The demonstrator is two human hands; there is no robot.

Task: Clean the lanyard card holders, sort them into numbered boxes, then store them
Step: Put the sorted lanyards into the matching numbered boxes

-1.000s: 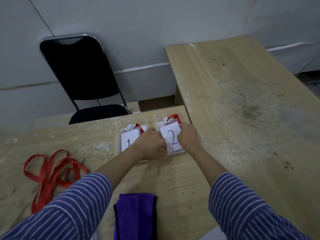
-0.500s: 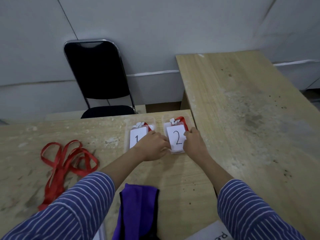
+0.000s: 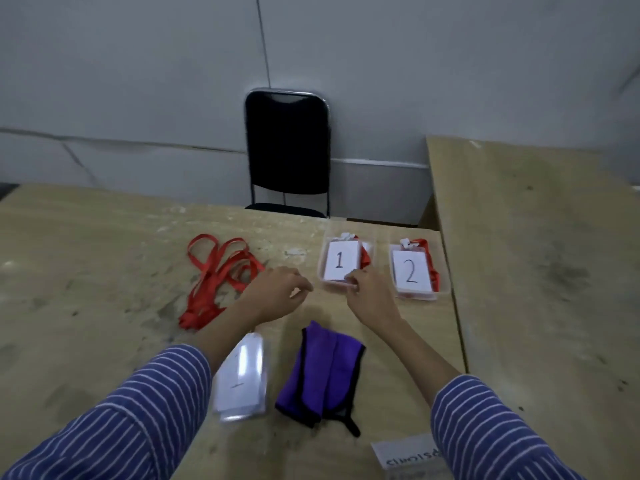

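Two clear plastic boxes stand at the table's far edge. Box 1 (image 3: 322, 271) holds a card holder with a white "1" card (image 3: 341, 261) and red lanyard; box 2 (image 3: 445, 289), to its right, holds a "2" card (image 3: 412, 271) with red lanyard. My right hand (image 3: 372, 296) pinches the near edge of box 1. My left hand (image 3: 277, 292) hovers left of it, fingers loosely apart, holding nothing. A loose clear card holder (image 3: 242, 375) lies by my left forearm. A folded purple cloth (image 3: 325, 368) lies between my arms.
A tangle of red lanyards (image 3: 218, 275) lies left of my left hand on the wooden table (image 3: 86, 258). A second table (image 3: 536, 271) adjoins on the right. A black chair (image 3: 287, 143) stands behind against the wall. A labelled clear box (image 3: 408, 459) sits at the near edge.
Both hands have left box 2. My right hand moved left to box 1's near edge and my left hand drew back leftward. The view swung left and down.
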